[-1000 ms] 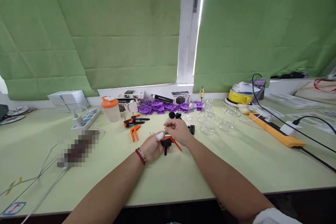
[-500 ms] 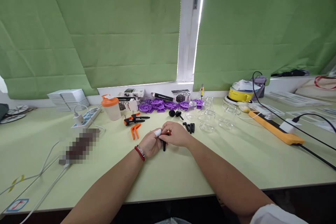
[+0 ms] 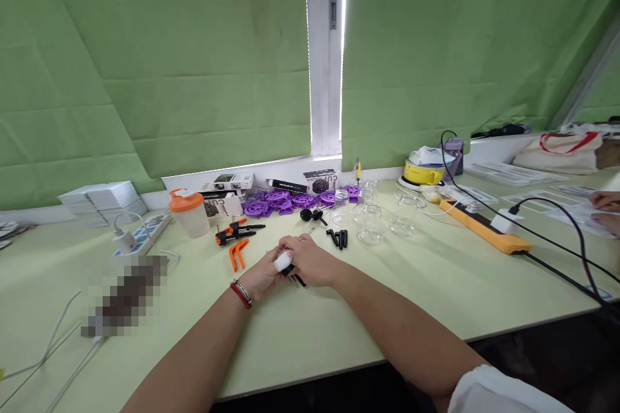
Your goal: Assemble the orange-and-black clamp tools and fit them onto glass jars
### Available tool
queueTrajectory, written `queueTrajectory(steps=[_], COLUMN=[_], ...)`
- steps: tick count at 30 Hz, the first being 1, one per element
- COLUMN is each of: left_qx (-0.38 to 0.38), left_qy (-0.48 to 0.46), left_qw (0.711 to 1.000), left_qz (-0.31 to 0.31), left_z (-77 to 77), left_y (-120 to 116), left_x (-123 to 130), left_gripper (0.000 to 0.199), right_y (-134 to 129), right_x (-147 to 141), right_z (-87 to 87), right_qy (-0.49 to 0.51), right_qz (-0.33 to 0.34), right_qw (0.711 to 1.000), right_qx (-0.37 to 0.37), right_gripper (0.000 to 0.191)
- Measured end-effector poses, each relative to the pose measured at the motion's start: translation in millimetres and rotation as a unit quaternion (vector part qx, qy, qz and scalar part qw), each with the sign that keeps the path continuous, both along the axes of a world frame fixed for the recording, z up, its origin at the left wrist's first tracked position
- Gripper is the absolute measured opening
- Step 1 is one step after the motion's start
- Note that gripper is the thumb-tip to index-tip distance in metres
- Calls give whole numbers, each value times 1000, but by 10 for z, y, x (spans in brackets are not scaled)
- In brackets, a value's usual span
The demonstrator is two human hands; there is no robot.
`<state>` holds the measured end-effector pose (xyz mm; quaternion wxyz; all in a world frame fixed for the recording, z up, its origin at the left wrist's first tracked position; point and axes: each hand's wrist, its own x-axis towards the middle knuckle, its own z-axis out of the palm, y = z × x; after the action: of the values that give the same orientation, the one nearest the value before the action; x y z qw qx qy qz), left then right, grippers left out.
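My left hand (image 3: 264,275), its thumb wrapped in white, is closed around a small black part (image 3: 300,280) with thin metal-looking rods. My right hand (image 3: 310,261) closes over the same piece from the right, fingers against the left thumb. Most of the part is hidden by the hands; a black end sticks out below. Left of the hands lie two bent orange handles (image 3: 237,255) and orange-and-black clamp-like pieces (image 3: 235,232). Beyond the right hand are several short black pieces (image 3: 341,239) and black round-headed parts (image 3: 306,215).
Purple wheel-shaped parts (image 3: 279,199) lie before printed boxes (image 3: 223,205). A shaker bottle (image 3: 194,222) stands left; clear glass-like cups (image 3: 371,232) stand right. An orange power strip (image 3: 484,229) with cables lies further right. Another person's hand (image 3: 605,201) shows at the right edge.
The view has turned to the right, bringing another person's hand into sight. My right hand has shifted over the left thumb, and the black part now points down to the right.
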<state>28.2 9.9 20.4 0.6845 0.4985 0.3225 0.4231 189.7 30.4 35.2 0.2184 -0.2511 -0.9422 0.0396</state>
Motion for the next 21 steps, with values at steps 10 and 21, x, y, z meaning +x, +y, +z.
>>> queueTrajectory(steps=[10, 21], left_qx=[59, 8], left_qy=[105, 55], left_qw=[988, 946], left_qz=[96, 321], left_z=[-17, -74], left_y=[96, 322], left_x=[-12, -211], left_gripper=[30, 26], right_y=[205, 602], right_x=[143, 569], right_z=[22, -280], right_qy=[102, -26], right_qz=[-105, -515], right_qw=[986, 853], right_qx=[80, -85], right_gripper=[27, 19])
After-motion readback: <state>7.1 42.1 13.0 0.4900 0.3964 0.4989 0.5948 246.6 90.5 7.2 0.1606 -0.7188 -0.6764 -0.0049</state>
